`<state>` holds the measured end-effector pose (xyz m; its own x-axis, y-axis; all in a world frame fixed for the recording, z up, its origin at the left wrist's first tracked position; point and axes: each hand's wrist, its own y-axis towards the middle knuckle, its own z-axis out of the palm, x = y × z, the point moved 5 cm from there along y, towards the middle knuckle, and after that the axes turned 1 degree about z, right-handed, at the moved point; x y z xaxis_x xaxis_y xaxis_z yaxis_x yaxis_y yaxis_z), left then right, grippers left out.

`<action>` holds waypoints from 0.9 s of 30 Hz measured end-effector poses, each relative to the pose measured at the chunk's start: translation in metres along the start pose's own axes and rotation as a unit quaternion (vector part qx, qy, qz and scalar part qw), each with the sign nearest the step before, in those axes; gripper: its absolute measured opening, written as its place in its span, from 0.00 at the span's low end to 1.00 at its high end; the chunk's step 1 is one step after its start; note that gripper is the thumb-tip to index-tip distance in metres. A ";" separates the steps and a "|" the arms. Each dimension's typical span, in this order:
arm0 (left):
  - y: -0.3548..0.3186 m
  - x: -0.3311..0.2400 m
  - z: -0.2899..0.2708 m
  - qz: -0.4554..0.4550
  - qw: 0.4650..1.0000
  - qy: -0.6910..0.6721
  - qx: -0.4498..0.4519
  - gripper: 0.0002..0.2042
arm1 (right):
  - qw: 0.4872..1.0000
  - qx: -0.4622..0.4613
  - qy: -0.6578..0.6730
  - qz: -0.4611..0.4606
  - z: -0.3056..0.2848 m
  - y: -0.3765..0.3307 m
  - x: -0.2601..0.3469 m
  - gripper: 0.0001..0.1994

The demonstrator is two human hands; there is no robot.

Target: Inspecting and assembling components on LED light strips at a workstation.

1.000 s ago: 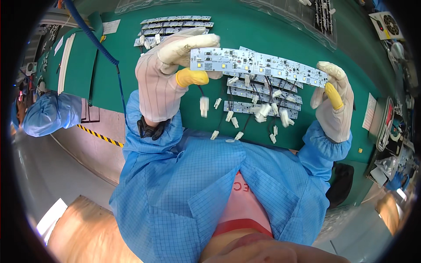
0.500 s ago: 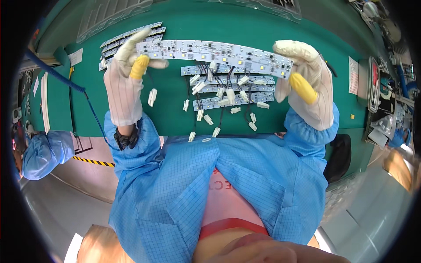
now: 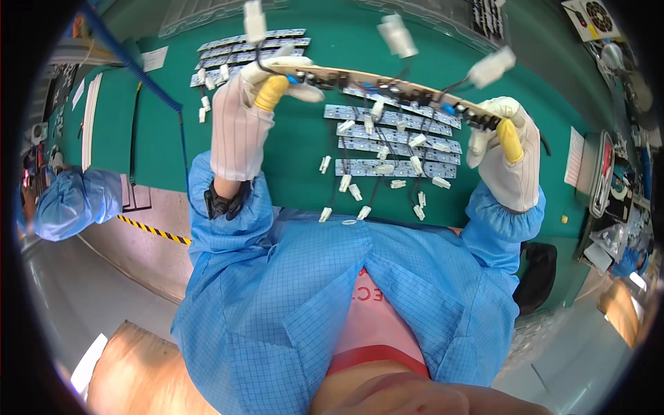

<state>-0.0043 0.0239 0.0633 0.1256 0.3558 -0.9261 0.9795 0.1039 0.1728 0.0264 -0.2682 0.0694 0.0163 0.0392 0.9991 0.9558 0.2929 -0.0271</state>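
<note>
A long, slightly curved LED circuit board [image 3: 391, 84] is held up above the bench, its edge and component side showing. My left hand [image 3: 242, 121], in a striped white glove with a yellow finger cot, pinches its left end. Gloved the same way, my right hand [image 3: 510, 149] grips the right end. Wires from the board carry white plugs, one [image 3: 254, 22] above my left hand and another [image 3: 492, 66] above my right, blurred by motion. Beneath lie several similar LED boards [image 3: 398, 168] in rows, their wires and white connectors spread over them. More boards [image 3: 250, 52] lie behind my left hand.
Clear plastic trays [image 3: 220, 15] stand along the green bench's back edge. A blue coiled cord [image 3: 131, 59] hangs at the left, near a co-worker's blue sleeve [image 3: 79, 204]. A paper sheet [image 3: 574, 155] and a grey bin [image 3: 592, 162] are at the right.
The held board has tipped from its face of LEDs to nearly edge-on, and its plugs have swung up above it. Both hands still grip its ends.
</note>
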 end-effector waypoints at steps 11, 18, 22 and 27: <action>-0.006 0.007 -0.010 0.082 0.984 0.160 -0.019 0.19 | 0.999 0.029 -0.028 0.001 -0.002 0.003 -0.004 0.24; -0.001 0.003 -0.003 0.036 0.998 0.034 0.046 0.22 | 0.998 0.040 0.017 0.051 -0.002 0.007 -0.005 0.20; 0.001 -0.001 0.019 0.010 0.955 -0.295 -0.002 0.20 | 1.000 0.026 0.011 -0.008 0.009 0.009 0.001 0.32; 0.039 0.014 -0.035 -0.017 0.985 -0.138 -0.103 0.14 | 0.998 0.064 -0.004 -0.026 0.013 0.012 -0.005 0.30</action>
<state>0.0306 0.0656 0.0684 0.1588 0.0861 -0.9836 0.9347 0.3077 0.1778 0.0336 -0.2525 0.0637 -0.0357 0.0284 0.9990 0.9099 0.4144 0.0207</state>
